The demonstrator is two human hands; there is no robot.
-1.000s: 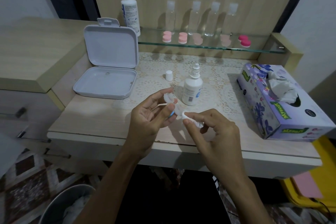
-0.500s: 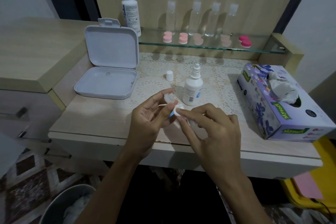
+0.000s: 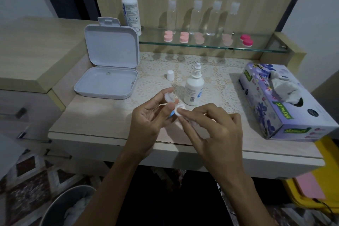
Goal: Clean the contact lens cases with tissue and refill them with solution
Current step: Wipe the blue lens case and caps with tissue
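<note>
Near the table's front edge, the right hand [image 3: 211, 126] has moved its pinched wad of tissue [image 3: 178, 111] back into the lens case [image 3: 170, 98] the left hand [image 3: 150, 117] grips, so it's wiping, refill not started. Solution bottle [image 3: 193, 88] stands uncapped just behind. Fingers hide most of the case.

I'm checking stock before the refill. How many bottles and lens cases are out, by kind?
Clear empty bottles on the glass shelf: 4
White solution bottles: 2
Pink lens cases on the shelf: 5
White lens case in the left hand: 1
Total: 12
</note>
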